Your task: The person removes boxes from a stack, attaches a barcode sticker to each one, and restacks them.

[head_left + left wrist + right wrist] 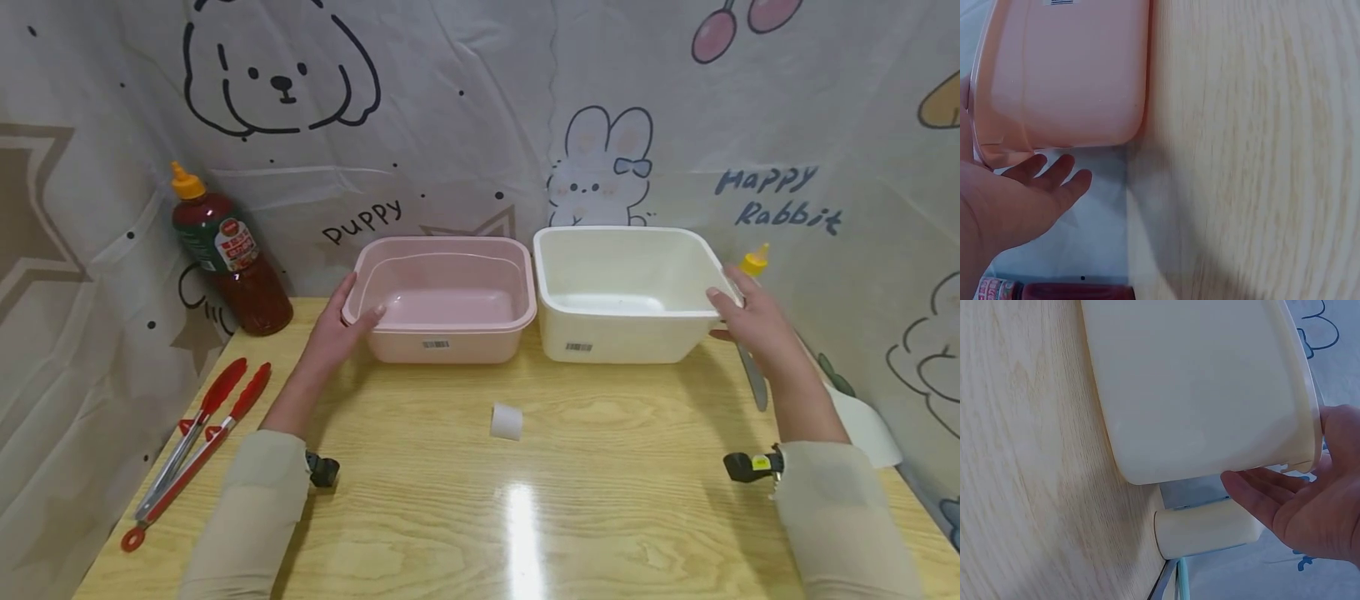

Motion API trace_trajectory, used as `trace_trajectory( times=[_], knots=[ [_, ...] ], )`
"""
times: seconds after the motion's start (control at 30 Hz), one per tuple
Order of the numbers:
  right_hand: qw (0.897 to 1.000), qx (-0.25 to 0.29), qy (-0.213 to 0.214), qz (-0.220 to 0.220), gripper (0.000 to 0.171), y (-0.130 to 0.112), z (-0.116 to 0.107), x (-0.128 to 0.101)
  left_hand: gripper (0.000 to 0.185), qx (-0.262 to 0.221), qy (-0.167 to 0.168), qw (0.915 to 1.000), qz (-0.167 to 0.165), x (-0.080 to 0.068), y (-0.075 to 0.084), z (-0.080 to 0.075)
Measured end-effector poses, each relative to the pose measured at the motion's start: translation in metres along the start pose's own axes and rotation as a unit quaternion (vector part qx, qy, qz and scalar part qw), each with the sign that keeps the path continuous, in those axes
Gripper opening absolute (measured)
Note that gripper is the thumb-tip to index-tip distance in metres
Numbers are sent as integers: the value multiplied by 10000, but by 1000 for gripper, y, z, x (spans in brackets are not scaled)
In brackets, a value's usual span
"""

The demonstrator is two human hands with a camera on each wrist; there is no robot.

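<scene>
At the back of the table stand a pink plastic bin and, close to its right, a cream plastic bin; a barcode label is on each front. My left hand grips the pink bin's left end, thumb over the rim. In the left wrist view its fingers lie just under that rim. With the thumb at the rim, my right hand holds the cream bin's right end. The right wrist view shows the fingers beneath its lip. Both bins look bare inside.
A sauce bottle with an orange cap stands at back left, near red-handled tongs. A small whitish piece lies mid-table. Past my right hand are a yellow-capped bottle, a grey blade and a white flat object.
</scene>
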State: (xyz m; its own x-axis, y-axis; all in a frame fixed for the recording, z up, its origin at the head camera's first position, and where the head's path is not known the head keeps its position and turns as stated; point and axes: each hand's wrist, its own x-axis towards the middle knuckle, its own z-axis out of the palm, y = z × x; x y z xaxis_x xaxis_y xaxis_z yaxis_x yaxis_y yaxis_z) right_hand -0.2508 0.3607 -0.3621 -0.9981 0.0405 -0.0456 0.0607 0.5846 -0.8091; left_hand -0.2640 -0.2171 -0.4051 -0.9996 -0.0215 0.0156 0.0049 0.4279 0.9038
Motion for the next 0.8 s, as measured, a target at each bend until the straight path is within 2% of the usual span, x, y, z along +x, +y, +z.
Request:
trace_trajectory(
  times=[0.2, 0.4, 0.6, 0.8],
  knots=[
    [9991, -147, -396, -20, 78, 5, -5, 10, 85, -387, 90, 9992, -85, 0, -2, 4],
    [9974, -138, -703, 94, 83, 1, -10, 17, 86, -410, 169, 9987, -250, 2, -4, 7],
    [9977, -38, -617, 280, 82, 0, -8, 17, 85, -471, 170, 9984, -278, 2, -6, 9],
    [9992, -5, -338, 208, 71, 3, -3, 19, 84, -670, 284, 9968, -333, -1, -5, 9]
  ],
)
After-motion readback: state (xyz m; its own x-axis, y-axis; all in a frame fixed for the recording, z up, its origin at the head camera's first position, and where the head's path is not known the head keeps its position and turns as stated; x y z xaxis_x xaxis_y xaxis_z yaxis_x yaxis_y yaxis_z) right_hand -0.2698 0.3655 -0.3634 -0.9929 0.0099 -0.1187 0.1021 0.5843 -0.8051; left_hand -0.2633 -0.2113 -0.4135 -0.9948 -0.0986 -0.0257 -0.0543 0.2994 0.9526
